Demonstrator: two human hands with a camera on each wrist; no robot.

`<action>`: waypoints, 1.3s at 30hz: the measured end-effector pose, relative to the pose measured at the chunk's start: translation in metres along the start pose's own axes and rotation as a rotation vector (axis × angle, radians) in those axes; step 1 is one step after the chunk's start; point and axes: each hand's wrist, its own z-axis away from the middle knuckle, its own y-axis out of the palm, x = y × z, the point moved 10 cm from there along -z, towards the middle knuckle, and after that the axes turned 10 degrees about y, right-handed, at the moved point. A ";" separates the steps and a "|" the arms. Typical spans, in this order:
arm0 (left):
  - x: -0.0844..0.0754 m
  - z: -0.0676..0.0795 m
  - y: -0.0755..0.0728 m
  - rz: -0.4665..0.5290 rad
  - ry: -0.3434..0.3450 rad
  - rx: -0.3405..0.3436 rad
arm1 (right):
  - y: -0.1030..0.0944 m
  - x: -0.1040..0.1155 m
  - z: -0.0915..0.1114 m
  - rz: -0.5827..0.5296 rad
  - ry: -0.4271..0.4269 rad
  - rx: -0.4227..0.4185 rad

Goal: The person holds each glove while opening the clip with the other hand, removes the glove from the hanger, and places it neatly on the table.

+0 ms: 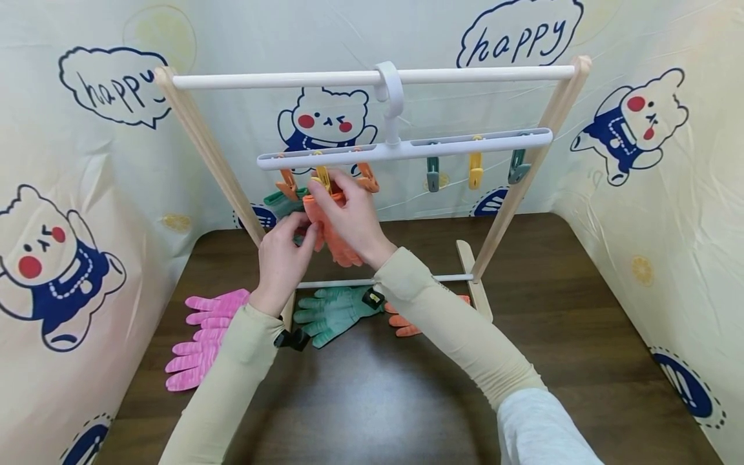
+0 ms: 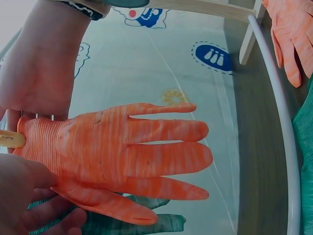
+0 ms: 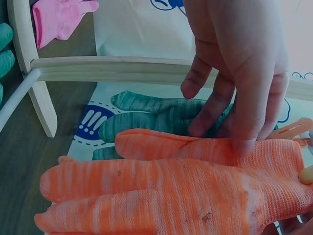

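An orange knit glove (image 1: 334,232) hangs by its cuff from a yellow clip (image 1: 323,177) under the white hanger (image 1: 349,154). My right hand (image 1: 360,223) pinches that clip, thumb and index finger on either side of it, other fingers behind the cuff. With thumb and fingers, my left hand (image 1: 285,258) pinches the edge of the orange glove (image 2: 107,147) on its thumb side. In the right wrist view the left hand's thumb (image 3: 247,142) lies against the fabric. A green glove (image 3: 156,115) hangs just behind, partly hidden, beside an orange clip (image 1: 287,185).
The hanger hooks over the white rod (image 1: 279,80) of a wooden stand (image 1: 506,200). Grey-green and yellow clips (image 1: 475,171) hang on its right half. On the brown table (image 1: 378,400) lie pink gloves (image 1: 203,342), a green glove (image 1: 334,313) and an orange glove (image 1: 403,325).
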 end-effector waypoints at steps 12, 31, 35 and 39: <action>-0.003 0.003 -0.002 0.005 0.012 -0.002 | -0.002 0.000 0.002 -0.023 0.024 -0.018; -0.002 0.009 0.000 -0.001 -0.009 0.051 | -0.006 0.000 0.000 -0.044 0.024 -0.085; -0.003 0.010 0.000 -0.001 -0.007 0.059 | -0.006 0.001 0.000 -0.021 0.009 -0.093; -0.003 0.012 -0.001 -0.009 -0.001 0.059 | -0.004 -0.001 0.000 -0.004 0.018 -0.086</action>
